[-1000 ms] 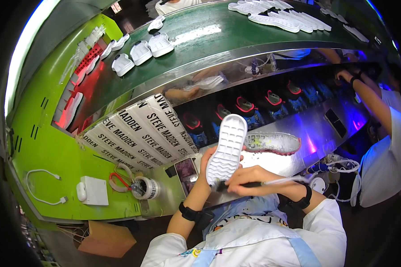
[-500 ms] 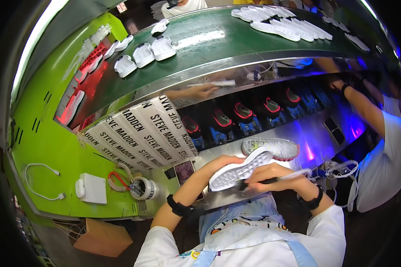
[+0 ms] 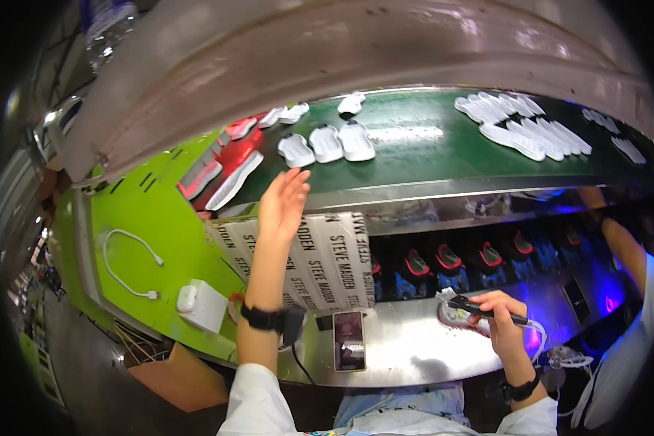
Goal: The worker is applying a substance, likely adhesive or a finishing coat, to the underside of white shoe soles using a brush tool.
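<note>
My left hand (image 3: pixel 285 200) is stretched out over the near edge of the green belt, fingers spread and nothing in them. Just left of it a long white shoe sole (image 3: pixel 234 182) lies slanted at the red area. Beyond the fingertips stand three white soles (image 3: pixel 325 144) side by side on the belt. Closed around a black-handled brush (image 3: pixel 479 309) with a pale tip is my right hand (image 3: pixel 505 320). A thin white tube (image 3: pixel 536 336) trails from the handle. Under the brush, a greyish shoe-shaped piece (image 3: pixel 454 317) with a reddish edge lies partly hidden on the metal bench.
Several black shoes with red collars (image 3: pixel 449 257) stand in a row under the belt. A printed box (image 3: pixel 334 265) and a phone (image 3: pixel 349 341) are in front of me. Further right are another phone (image 3: pixel 577 299) and a co-worker's arm (image 3: pixel 623 243).
The white sole has left my left hand, which has moved forward and left to the belt. A further long sole now shows by the red area. My right hand still holds the brush.
</note>
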`<act>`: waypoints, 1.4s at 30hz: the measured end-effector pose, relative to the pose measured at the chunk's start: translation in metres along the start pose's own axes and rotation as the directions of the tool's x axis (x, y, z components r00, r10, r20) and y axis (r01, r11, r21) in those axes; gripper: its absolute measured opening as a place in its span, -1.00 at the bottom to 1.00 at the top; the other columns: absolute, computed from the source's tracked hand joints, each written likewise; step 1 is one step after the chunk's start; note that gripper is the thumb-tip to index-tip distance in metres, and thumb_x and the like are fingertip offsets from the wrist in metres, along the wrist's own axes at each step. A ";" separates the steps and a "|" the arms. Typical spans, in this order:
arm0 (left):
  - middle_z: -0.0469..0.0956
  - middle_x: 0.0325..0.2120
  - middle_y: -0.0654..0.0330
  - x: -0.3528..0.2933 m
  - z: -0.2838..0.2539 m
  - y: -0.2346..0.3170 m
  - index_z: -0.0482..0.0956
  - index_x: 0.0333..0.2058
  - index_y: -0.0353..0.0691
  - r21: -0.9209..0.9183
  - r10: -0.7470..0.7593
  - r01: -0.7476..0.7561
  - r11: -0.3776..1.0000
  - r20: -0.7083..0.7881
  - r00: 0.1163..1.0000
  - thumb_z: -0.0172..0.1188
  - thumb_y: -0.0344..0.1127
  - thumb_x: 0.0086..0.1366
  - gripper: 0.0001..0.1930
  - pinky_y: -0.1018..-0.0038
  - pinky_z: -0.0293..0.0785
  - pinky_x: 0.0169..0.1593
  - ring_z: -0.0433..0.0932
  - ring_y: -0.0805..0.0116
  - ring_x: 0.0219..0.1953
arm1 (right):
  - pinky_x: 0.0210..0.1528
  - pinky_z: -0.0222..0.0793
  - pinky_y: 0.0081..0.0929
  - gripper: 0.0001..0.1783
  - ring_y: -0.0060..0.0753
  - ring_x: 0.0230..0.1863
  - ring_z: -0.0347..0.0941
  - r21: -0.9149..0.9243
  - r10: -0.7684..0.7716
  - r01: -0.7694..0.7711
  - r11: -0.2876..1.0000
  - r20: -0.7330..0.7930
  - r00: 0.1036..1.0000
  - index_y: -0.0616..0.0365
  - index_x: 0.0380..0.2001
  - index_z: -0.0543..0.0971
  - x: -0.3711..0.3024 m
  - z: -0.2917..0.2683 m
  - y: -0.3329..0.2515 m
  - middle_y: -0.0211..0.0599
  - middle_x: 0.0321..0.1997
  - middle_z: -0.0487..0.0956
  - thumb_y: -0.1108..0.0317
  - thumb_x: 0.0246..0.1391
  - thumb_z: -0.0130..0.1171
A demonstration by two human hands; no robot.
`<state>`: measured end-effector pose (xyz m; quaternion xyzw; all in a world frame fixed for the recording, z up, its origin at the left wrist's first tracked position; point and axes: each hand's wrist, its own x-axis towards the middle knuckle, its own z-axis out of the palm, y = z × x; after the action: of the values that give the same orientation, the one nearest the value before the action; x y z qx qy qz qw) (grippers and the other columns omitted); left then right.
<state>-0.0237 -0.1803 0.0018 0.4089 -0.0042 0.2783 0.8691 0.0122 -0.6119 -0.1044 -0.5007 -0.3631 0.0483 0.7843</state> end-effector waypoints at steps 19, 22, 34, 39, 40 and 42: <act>0.52 -0.43 0.08 -0.160 -0.019 -0.066 0.38 -0.10 -0.42 0.039 -0.297 0.295 0.955 0.132 0.946 0.03 -0.17 0.09 -0.53 0.40 0.54 -0.35 0.55 0.33 -0.41 | -0.36 0.42 -0.52 -0.78 -0.35 -0.43 0.49 0.414 0.365 -0.344 0.843 0.030 0.931 0.29 -0.31 0.51 -0.042 0.021 0.020 0.00 -0.17 0.55 0.57 -0.12 0.14; 0.41 -0.01 -0.09 -0.219 -0.013 -0.164 0.20 0.14 -0.33 -0.243 -0.464 0.457 0.856 0.033 0.885 0.02 -0.05 0.17 -0.37 0.17 0.49 -0.10 0.48 0.02 -0.05 | -0.33 0.42 -0.58 -0.78 -0.42 -0.34 0.51 0.119 0.627 -0.662 0.740 0.233 0.743 0.29 -0.30 0.55 -0.046 0.050 0.025 -0.02 -0.18 0.55 0.57 -0.11 0.18; 0.45 -0.10 0.00 -0.229 -0.021 -0.264 0.29 0.10 -0.19 -0.463 -0.497 0.500 0.732 0.139 0.856 -0.18 0.09 0.32 -0.45 0.29 0.49 -0.13 0.51 0.16 -0.19 | -0.04 0.38 -0.49 -0.74 -0.38 -0.14 0.51 -0.374 0.140 -0.054 0.926 0.208 0.968 0.26 -0.24 0.56 -0.065 0.060 0.061 -0.19 -0.23 0.59 0.56 -0.10 0.18; 0.42 -0.16 -0.08 -0.209 -0.025 -0.250 0.21 0.14 -0.18 -0.625 -0.439 0.572 0.531 0.375 0.817 -0.22 0.21 0.29 -0.36 0.22 0.55 -0.30 0.50 0.06 -0.27 | -0.02 0.37 -0.44 -0.74 -0.22 -0.12 0.49 -0.337 0.372 -0.272 0.901 0.279 0.886 0.16 -0.26 0.61 -0.053 0.059 0.041 -0.20 -0.20 0.60 0.53 -0.12 0.18; 0.44 -0.17 -0.12 -0.203 -0.030 -0.250 0.21 0.13 -0.23 -0.518 -0.484 0.619 0.590 0.386 0.785 -0.22 0.19 0.29 -0.35 0.22 0.56 -0.28 0.52 0.04 -0.26 | -0.15 0.40 -0.47 -0.73 -0.37 -0.23 0.48 -0.404 0.191 -0.022 0.914 0.384 0.904 0.15 -0.27 0.63 -0.049 0.051 0.048 -0.21 -0.16 0.60 0.53 -0.15 0.21; 0.47 -0.20 -0.23 -0.190 -0.029 -0.241 0.19 0.12 -0.34 -0.282 -0.664 0.750 0.598 0.350 0.661 -0.25 0.18 0.30 -0.32 0.25 0.56 -0.20 0.55 -0.05 -0.24 | -0.13 0.41 -0.52 -0.72 -0.37 -0.23 0.51 -0.357 0.319 -0.150 0.922 0.483 0.816 0.18 -0.26 0.62 -0.052 0.045 0.046 -0.21 -0.14 0.59 0.53 -0.14 0.21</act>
<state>-0.0733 -0.3734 -0.2328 0.2146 0.0108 -0.1430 0.9661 -0.0406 -0.5780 -0.1589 -0.6227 -0.5036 0.2263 0.5545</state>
